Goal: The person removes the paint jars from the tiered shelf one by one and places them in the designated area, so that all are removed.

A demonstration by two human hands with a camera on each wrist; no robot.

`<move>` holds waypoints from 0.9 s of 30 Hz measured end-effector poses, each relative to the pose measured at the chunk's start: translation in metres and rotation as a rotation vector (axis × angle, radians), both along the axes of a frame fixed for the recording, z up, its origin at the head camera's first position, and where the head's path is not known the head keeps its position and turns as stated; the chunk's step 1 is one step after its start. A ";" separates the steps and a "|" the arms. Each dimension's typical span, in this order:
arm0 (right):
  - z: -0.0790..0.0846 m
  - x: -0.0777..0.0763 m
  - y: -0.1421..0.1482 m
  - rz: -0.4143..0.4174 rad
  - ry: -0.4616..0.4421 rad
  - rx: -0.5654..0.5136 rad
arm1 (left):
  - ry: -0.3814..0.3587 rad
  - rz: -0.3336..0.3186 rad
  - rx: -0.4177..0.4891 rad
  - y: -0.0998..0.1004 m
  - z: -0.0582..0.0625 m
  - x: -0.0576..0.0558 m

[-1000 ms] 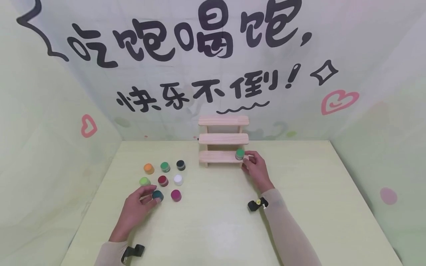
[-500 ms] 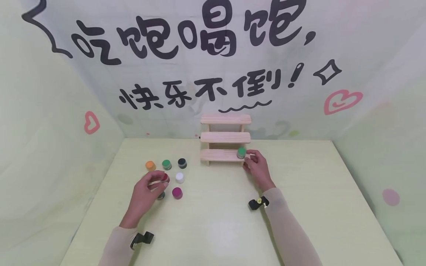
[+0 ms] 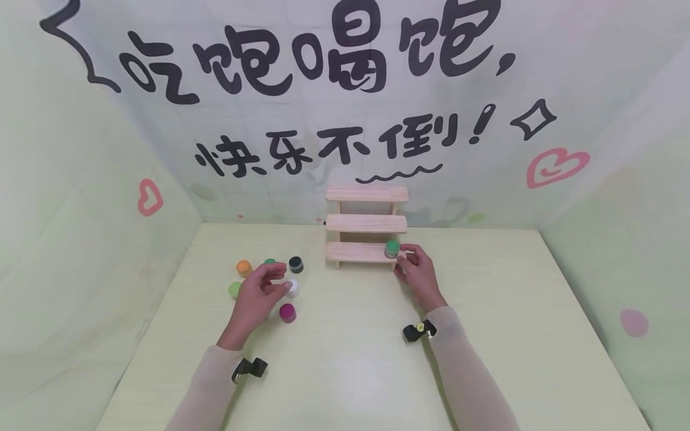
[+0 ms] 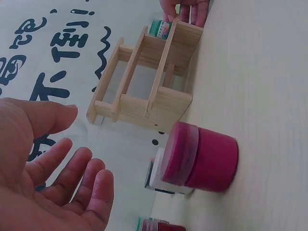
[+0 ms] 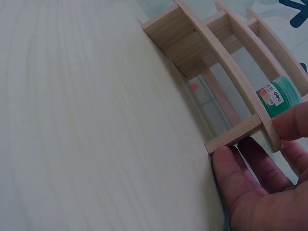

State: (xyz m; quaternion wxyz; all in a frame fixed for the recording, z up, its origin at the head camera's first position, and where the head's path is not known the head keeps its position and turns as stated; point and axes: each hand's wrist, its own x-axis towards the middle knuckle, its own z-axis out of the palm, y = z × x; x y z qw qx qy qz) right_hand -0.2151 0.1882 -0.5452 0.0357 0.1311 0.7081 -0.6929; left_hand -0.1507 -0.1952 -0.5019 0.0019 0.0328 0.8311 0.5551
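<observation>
My left hand [image 3: 257, 299] hovers over a group of small paint jars, its fingertips by the white jar [image 3: 293, 290]. In the left wrist view this hand [image 4: 62, 168] has loosely bent fingers and nothing between them; a magenta jar [image 4: 211, 159] stands nearby. My right hand [image 3: 420, 275] grips the right end of the lowest step on a three-tier wooden stand [image 3: 366, 223]. Its thumb [image 5: 293, 120] lies at the step's end, with the other fingers below. A green paint jar [image 5: 279, 97] sits on that step, close to the thumb.
Around my left hand are an orange jar [image 3: 244, 268], a light green jar [image 3: 234, 290], a black jar [image 3: 296, 264] and a partly covered green jar [image 3: 270, 261]. The stand is near the printed backdrop [image 3: 280, 197] behind the pale table [image 3: 345, 359].
My left hand has moved right and away from me, from the dark teal jar across the red one to the white one. The right hand stays at the stand. The head view has shifted slightly.
</observation>
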 end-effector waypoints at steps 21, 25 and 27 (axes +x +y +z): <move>-0.001 0.002 0.001 -0.002 0.005 -0.016 | -0.013 -0.076 0.043 0.071 0.008 -0.030; 0.000 0.001 0.001 -0.005 -0.004 -0.020 | 0.001 -0.081 0.050 0.086 0.007 -0.037; 0.001 0.001 0.001 -0.003 -0.005 -0.015 | 0.018 -0.097 0.067 0.093 0.006 -0.041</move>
